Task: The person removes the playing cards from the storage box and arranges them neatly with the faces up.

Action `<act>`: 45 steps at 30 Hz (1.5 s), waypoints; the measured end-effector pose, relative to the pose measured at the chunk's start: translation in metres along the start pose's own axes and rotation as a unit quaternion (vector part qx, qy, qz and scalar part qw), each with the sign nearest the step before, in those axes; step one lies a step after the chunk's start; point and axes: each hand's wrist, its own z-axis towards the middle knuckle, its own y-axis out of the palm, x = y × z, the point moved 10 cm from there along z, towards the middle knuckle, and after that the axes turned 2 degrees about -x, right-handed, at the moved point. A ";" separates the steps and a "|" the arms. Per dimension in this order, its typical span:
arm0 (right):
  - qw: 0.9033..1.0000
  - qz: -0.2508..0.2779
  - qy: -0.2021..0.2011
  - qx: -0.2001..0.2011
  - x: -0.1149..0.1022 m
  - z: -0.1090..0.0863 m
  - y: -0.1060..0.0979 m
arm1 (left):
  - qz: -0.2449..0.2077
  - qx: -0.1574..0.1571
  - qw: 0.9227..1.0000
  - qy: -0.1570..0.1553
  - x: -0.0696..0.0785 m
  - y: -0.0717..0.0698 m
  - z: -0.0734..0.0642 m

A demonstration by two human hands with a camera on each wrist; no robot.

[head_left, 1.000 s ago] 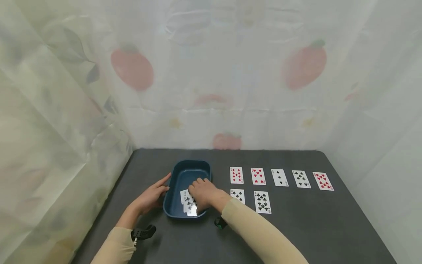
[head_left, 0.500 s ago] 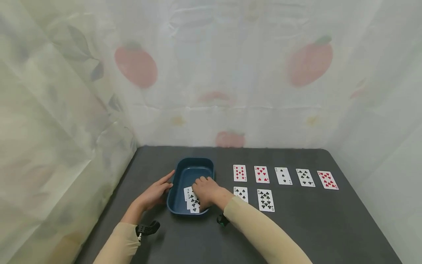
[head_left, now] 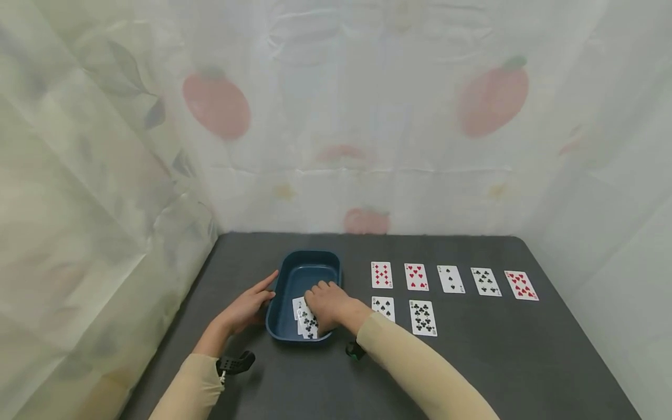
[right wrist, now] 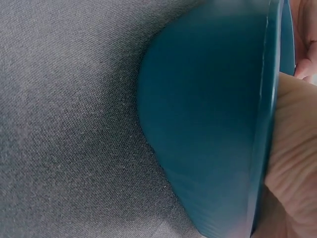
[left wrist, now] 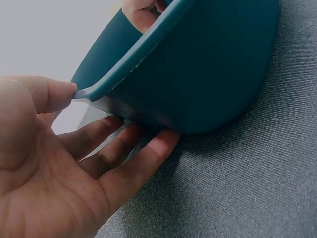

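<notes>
A blue rectangular tray [head_left: 315, 274] with rounded corners stands on the dark table. My left hand [head_left: 244, 312] holds its left side; the left wrist view shows the thumb at the rim and the fingers under the outer wall. Inside the tray, near its front end, several playing cards [head_left: 308, 326] lie fanned and overlapping, face up, with clubs on the top one. My right hand [head_left: 328, 306] reaches over the right wall onto these cards, back of the hand upward. Its fingertips are hidden in the head view, and the wall hides them in the right wrist view.
Right of the tray, several face-up cards [head_left: 416, 277] form a spaced row at the back of the table. Two more, a spade card [head_left: 384, 308] and a club card [head_left: 423, 318], lie in front. A printed curtain [head_left: 336, 116] surrounds the table's back and sides.
The head view has shifted slightly. My right hand stays in the tray with only a slight movement, and the cards under it have shifted a little. My left hand keeps its place.
</notes>
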 end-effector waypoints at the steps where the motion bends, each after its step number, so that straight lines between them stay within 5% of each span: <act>1: 1.000 0.002 -0.003 -0.001 0.000 0.000 0.000 | 0.001 -0.001 1.000 0.001 0.000 0.000 0.000; 17: 0.999 0.015 -0.035 -0.015 -0.005 -0.003 -0.003 | 0.005 0.006 1.000 0.000 -0.001 -0.003 0.000; 31: 0.996 0.054 -0.045 0.048 0.023 -0.019 -0.034 | -0.001 0.016 1.000 -0.007 -0.002 -0.004 -0.001; 45: 0.988 0.108 -0.012 0.105 0.088 -0.084 -0.068 | 0.001 0.012 1.000 -0.004 -0.004 -0.001 0.005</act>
